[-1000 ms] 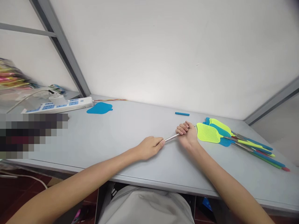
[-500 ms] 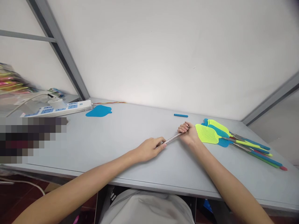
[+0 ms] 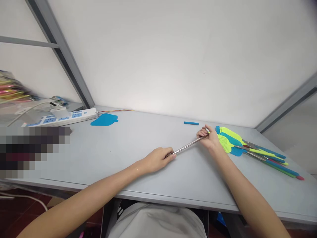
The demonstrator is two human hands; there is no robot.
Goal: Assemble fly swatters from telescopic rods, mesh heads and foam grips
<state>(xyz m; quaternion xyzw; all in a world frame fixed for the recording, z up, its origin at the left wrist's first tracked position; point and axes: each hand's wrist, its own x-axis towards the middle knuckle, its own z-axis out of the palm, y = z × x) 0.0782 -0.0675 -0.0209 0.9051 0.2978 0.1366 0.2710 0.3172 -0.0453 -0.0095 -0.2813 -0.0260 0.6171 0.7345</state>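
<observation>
A thin silver metal rod (image 3: 188,145) slants over the table between my hands. My left hand (image 3: 159,159) is closed round its lower left end, thumb and fingers pinching it. Fingers curled, my right hand (image 3: 208,137) grips the upper right end, where the tip is hidden in the palm. Just behind that hand lies a short blue tube (image 3: 191,123). Right beside it is a pile of fly swatters, among them a yellow-green perforated swatter head (image 3: 225,143) partly covered by my right hand. A loose blue swatter head (image 3: 104,119) lies at the left back.
A white power strip (image 3: 85,114) with plugs and thin coloured wires runs along the left back of the grey table (image 3: 138,132). Bundled colourful sticks (image 3: 13,91) sit at the far left. A white wall and grey metal posts (image 3: 66,62) border the table.
My right hand has moved right, away from my left hand, and a longer stretch of the metal rod shows between them. My left hand has stayed nearly in place.
</observation>
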